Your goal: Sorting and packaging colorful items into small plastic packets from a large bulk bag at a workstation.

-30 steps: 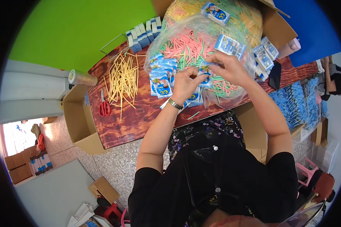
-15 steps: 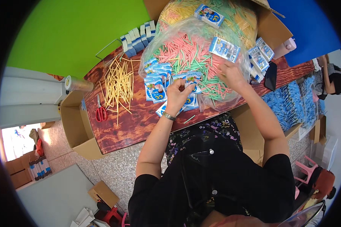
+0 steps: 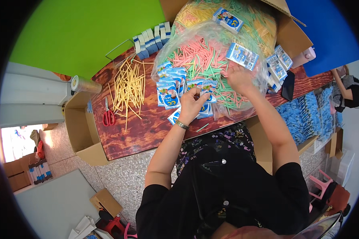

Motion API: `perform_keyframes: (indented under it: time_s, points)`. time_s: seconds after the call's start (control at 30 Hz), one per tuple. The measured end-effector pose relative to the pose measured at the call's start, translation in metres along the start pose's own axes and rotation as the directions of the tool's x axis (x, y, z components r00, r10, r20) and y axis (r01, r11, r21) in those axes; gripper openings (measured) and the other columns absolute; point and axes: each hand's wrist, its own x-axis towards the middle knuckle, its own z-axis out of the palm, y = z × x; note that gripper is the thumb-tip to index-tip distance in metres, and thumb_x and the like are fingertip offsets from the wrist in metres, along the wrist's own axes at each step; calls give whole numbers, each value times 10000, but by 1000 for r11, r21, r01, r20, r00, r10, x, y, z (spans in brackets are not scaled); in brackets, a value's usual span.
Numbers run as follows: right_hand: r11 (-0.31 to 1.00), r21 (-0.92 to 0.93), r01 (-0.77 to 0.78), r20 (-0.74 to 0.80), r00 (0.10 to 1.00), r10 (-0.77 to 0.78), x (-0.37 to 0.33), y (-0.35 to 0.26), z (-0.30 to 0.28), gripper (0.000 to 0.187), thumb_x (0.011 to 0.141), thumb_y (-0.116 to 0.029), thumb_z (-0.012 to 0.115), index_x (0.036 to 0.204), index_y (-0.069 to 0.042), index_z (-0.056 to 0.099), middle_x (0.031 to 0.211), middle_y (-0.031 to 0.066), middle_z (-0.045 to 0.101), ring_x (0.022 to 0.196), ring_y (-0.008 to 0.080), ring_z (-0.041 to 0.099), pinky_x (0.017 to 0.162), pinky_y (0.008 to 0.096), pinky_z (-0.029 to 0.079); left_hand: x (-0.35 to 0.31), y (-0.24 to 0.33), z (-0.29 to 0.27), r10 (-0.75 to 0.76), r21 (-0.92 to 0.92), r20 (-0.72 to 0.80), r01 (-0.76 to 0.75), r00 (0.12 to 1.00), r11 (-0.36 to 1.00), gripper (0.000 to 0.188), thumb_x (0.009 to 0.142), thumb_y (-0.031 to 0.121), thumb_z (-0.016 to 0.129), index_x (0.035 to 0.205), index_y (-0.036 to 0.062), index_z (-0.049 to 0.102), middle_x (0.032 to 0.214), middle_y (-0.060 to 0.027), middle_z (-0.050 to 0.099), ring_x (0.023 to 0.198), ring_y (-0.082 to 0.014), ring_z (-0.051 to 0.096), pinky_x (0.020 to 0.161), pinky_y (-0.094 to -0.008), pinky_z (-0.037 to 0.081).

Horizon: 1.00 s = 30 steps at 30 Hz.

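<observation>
My left hand [image 3: 192, 105], with a watch on its wrist, is closed in a pinch on a blue-and-white packet [image 3: 208, 86] near the table's front edge. Beside it on the left lies a heap of similar packets [image 3: 167, 95]. My right hand [image 3: 241, 82] is down at the right side of a clear plastic bag heaped with thin pink and green sticks [image 3: 201, 55]. Its fingers are bent together among the sticks, and the tips are hidden. Just beyond those fingers, a larger blue-and-white pack [image 3: 242, 56] rests on the bag.
Loose yellow sticks [image 3: 128, 89] and red-handled scissors [image 3: 108, 115] lie on the left of the wooden table [image 3: 127, 141]. A cardboard box [image 3: 295, 38] stands behind the bag. At right are more packs [image 3: 276, 67] and a dark phone [image 3: 288, 85]. Another person's arm [image 3: 341, 87] shows far right.
The whole view has shifted slightly. Against the bag, my right hand has moved a little left over the sticks. My left hand stays at the packet.
</observation>
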Motion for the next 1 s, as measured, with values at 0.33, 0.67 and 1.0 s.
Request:
perform_keyframes:
  time_s: [0.33, 0.67, 1.0]
  points:
    - [992, 31, 126, 5, 992, -126, -14, 16, -46, 173, 854, -140, 577, 980, -23, 597, 929, 136, 663, 969, 334, 602, 814, 477, 458, 2, 0, -1, 45, 61, -6, -45, 999, 997, 299, 819, 189, 768, 704, 46, 533, 629, 55, 453, 571, -27, 361, 485, -219, 298]
    - [-124, 880, -458, 457, 889, -39, -14, 44, -35, 234, 970, -305, 580, 957, -71, 576, 740, -27, 571, 638, 93, 561, 573, 254, 462, 2, 3, 4, 39, 34, 10, -39, 999, 999, 323, 803, 243, 770, 732, 28, 540, 609, 8, 462, 561, -78, 417, 504, -258, 368]
    - [-192, 805, -562, 551, 827, -111, -27, 14, -41, 277, 996, -363, 511, 903, -108, 565, 759, -20, 551, 679, 109, 565, 595, 278, 476, 3, 11, 4, 13, -46, 66, -10, 998, 999, 312, 843, 163, 743, 685, 55, 496, 621, 65, 429, 570, -14, 352, 481, -214, 290]
